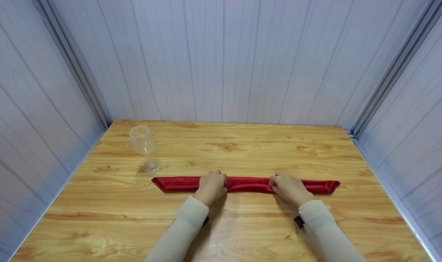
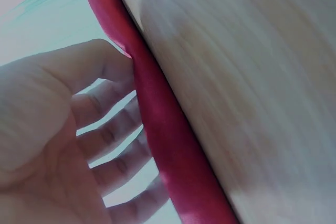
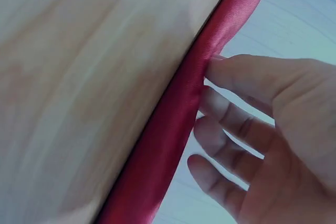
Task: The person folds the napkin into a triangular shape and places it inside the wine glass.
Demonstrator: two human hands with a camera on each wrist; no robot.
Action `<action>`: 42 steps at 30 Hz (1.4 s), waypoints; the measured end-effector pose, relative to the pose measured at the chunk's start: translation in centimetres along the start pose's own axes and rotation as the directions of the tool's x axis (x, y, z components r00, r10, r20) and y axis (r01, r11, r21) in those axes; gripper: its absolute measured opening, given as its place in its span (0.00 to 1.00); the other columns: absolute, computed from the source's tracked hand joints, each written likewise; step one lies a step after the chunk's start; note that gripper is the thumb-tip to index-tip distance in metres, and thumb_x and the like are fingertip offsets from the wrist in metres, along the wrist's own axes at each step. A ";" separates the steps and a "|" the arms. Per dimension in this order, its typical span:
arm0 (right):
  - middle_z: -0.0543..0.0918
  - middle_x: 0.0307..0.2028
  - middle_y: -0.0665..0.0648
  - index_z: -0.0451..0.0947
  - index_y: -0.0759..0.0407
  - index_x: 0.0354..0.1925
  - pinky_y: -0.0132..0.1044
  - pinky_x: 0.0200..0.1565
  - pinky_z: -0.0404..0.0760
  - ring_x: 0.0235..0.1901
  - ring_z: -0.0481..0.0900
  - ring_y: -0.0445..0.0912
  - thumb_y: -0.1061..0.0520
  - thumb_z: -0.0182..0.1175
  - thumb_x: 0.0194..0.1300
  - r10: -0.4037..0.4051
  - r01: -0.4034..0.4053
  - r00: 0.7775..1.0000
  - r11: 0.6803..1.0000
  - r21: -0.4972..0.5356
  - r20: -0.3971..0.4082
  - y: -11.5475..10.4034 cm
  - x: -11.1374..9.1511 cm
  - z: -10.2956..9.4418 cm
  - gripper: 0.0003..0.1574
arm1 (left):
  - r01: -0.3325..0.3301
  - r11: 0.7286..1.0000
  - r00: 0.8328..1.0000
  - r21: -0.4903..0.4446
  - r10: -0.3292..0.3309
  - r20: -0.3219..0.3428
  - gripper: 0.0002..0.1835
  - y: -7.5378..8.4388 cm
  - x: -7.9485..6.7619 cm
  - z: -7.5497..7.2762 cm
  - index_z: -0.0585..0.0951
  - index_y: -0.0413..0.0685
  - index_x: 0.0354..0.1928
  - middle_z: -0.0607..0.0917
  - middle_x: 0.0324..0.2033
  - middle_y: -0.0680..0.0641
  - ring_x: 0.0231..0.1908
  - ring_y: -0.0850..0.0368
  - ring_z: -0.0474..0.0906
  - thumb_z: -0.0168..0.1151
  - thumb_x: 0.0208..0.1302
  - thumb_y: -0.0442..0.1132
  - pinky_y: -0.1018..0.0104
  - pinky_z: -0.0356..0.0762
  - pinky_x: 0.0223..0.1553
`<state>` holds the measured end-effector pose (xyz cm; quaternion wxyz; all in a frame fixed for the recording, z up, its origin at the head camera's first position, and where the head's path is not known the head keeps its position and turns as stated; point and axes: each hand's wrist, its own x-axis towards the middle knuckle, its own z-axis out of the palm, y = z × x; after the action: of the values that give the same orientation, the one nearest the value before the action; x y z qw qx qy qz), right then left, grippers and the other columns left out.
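Observation:
A shiny red satin cloth [image 1: 247, 182], folded into a long narrow strip with slanted ends, lies crosswise on the wooden table. My left hand [image 1: 210, 185] grips it left of its middle, and my right hand [image 1: 289, 187] grips it right of the middle. In the left wrist view, the thumb and fingers of the left hand [image 2: 37, 114] meet the near edge of the cloth [image 2: 160, 103]. The right wrist view has the right hand [image 3: 299, 124] pinching the strip [image 3: 165, 135] between thumb and index finger, its other fingers loosely bent beside it.
A clear stemmed glass [image 1: 142, 140] stands upright at the back left, behind the cloth's left end. The wooden table [image 1: 264, 233] is bounded by a pale panelled wall [image 1: 221, 65] at the back and by more walls on both sides.

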<state>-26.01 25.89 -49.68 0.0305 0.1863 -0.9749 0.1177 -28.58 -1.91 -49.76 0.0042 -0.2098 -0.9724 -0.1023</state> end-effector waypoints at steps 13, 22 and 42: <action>0.79 0.36 0.50 0.84 0.51 0.39 0.49 0.44 0.80 0.39 0.81 0.51 0.52 0.69 0.65 0.048 -0.049 0.995 0.999 0.011 0.088 -0.4 -0.5 -0.2 0.06 | -0.111 0.992 0.987 -0.054 0.104 -0.121 0.05 -0.4 -0.4 -0.3 0.89 0.47 0.27 0.88 0.28 0.49 0.33 0.49 0.84 0.71 0.55 0.30 0.56 0.83 0.32; 0.79 0.35 0.51 0.84 0.53 0.37 0.48 0.40 0.81 0.38 0.82 0.52 0.52 0.72 0.62 0.027 -0.026 0.996 1.000 -0.017 0.081 -0.7 -1.1 -0.4 0.08 | -0.162 0.974 0.987 -0.158 0.158 -0.043 0.03 -0.9 -1.1 -0.9 0.90 0.48 0.28 0.87 0.27 0.53 0.35 0.53 0.84 0.71 0.54 0.33 0.60 0.81 0.37; 0.79 0.36 0.51 0.82 0.53 0.37 0.46 0.40 0.81 0.37 0.82 0.52 0.54 0.72 0.61 -0.003 0.002 0.996 1.000 0.010 0.088 -1.7 -2.6 -0.6 0.08 | -0.198 0.970 0.980 -0.142 0.197 -0.024 0.09 -1.3 -2.8 -0.4 0.90 0.46 0.35 0.88 0.32 0.51 0.38 0.52 0.83 0.79 0.52 0.40 0.59 0.81 0.42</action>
<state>-22.97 25.42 -48.97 -0.0134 0.1926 -0.9745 0.1143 -26.60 -4.30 -49.78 0.0041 -0.3047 -0.9367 -0.1724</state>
